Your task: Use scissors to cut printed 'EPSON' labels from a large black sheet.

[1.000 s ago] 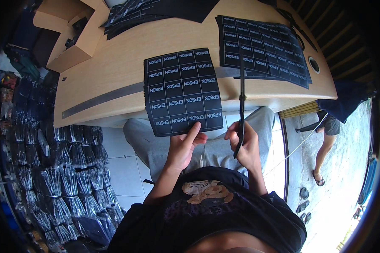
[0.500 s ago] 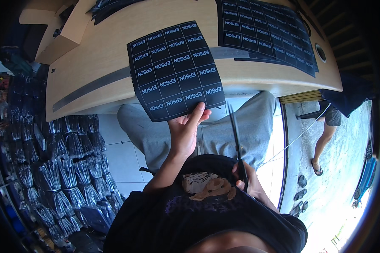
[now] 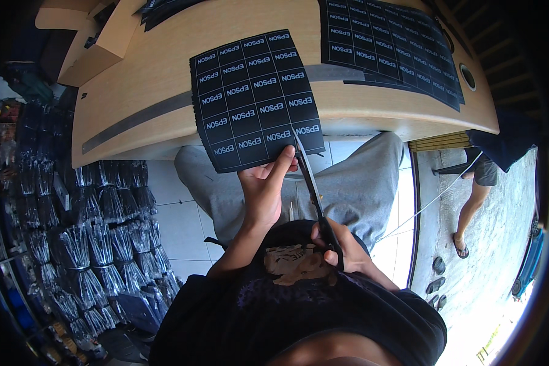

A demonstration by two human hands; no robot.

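A black sheet printed with a grid of white lettering (image 3: 253, 100) is pinched at its near edge by my left hand (image 3: 265, 192), thumb on top. Its left edge looks jagged. My right hand (image 3: 351, 247) is wrapped round the handles of long black scissors (image 3: 310, 183). The scissor blades point away from me, and their tips lie over the sheet near its lower right corner, just right of my left thumb. Whether the blades have cut into the sheet there I cannot tell.
More printed black sheets (image 3: 396, 52) lie at the right of the wooden table (image 3: 146, 91), near a round hole. A metal strip (image 3: 137, 122) runs along its front. A cardboard box (image 3: 97, 49) stands far left. Bundled plastic-wrapped items (image 3: 85, 262) fill the left; a person's leg (image 3: 473, 207) shows right.
My right hand has brought the scissors left and forward, from beside the sheet to over its lower right corner. My left hand still holds the sheet in nearly the same place.
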